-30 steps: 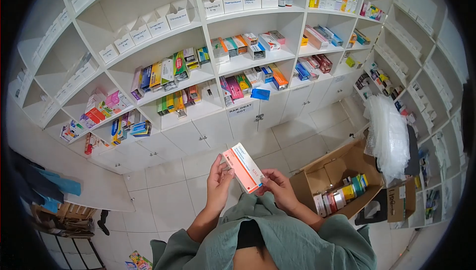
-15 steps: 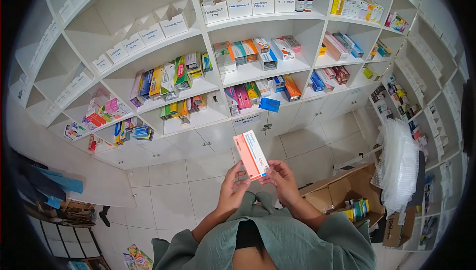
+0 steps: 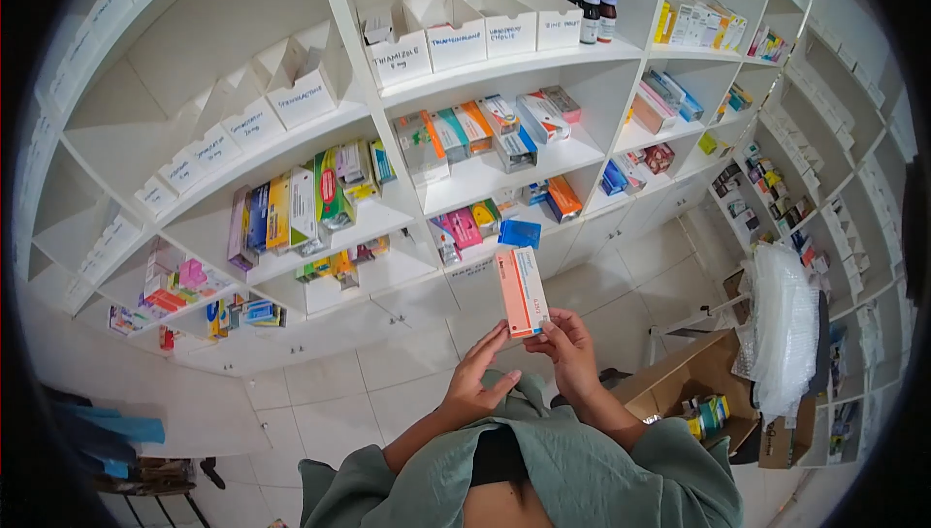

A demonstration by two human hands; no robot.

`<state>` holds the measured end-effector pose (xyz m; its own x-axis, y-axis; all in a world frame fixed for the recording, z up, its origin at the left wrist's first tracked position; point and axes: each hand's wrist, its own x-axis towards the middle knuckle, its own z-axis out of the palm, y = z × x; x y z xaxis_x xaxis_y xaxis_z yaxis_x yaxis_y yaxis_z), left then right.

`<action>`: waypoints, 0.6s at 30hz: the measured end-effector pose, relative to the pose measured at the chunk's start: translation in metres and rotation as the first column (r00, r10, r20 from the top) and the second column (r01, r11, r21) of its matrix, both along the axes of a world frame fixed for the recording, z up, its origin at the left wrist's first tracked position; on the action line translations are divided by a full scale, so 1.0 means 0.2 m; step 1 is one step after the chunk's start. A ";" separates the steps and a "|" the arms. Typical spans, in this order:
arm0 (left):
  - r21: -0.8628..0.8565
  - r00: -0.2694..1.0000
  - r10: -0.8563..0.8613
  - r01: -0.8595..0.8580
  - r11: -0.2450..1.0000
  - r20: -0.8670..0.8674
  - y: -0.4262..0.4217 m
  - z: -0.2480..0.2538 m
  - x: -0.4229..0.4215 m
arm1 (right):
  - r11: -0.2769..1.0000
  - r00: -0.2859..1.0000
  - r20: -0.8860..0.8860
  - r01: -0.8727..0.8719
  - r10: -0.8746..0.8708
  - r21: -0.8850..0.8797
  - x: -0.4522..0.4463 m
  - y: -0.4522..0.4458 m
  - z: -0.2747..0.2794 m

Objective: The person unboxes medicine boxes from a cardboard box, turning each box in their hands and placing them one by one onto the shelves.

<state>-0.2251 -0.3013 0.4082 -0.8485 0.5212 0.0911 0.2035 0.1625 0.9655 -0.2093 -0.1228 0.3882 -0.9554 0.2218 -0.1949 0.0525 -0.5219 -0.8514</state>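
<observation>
An orange-and-white medicine box [image 3: 522, 293] is held up in front of my body, its printed face turned toward me. My right hand [image 3: 570, 352] pinches its lower right corner between thumb and fingers. My left hand [image 3: 477, 378] is at the lower left of the box, fingers stretched out and thumb apart. Its fingertips are close to the box's lower edge; whether they touch it I cannot tell. Behind the top of the box, a blue box [image 3: 520, 233] juts out from the lowest shelf.
White shelves [image 3: 514, 63] curve around me with several medicine boxes, labelled white bins [image 3: 456, 38] and dark bottles [image 3: 599, 16]. At right stand an open cardboard carton [image 3: 679, 378] with boxes inside and a bundle of bubble wrap [image 3: 784, 329]. Cupboard doors [image 3: 407, 310] line the bottom.
The medicine box has moved right and tilted more upright. My left hand has loosened from it, its fingers straightening, while the right keeps its grip. The shelves appear closer.
</observation>
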 end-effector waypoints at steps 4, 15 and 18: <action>0.029 0.999 -0.053 0.053 0.998 0.001 -0.05 -0.01 -0.21 | 0.999 1.000 -0.001 0.002 -0.002 0.048 -0.20 -0.01 -0.01; 0.037 0.983 -0.171 0.174 0.984 -0.068 -0.14 -0.04 -0.54 | 0.993 0.993 -0.024 0.118 -0.118 -0.012 -0.43 -0.09 -0.02; 0.047 0.977 -0.211 0.212 0.976 -0.028 -0.13 -0.08 -0.59 | 0.991 0.991 -0.009 0.132 -0.132 -0.030 -0.47 -0.07 -0.03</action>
<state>-0.3422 -0.3279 0.3915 -0.7172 0.6828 0.1391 0.2502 0.0660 0.9659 -0.3039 -0.1367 0.3832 -0.9205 0.3401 -0.1926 -0.0279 -0.5488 -0.8355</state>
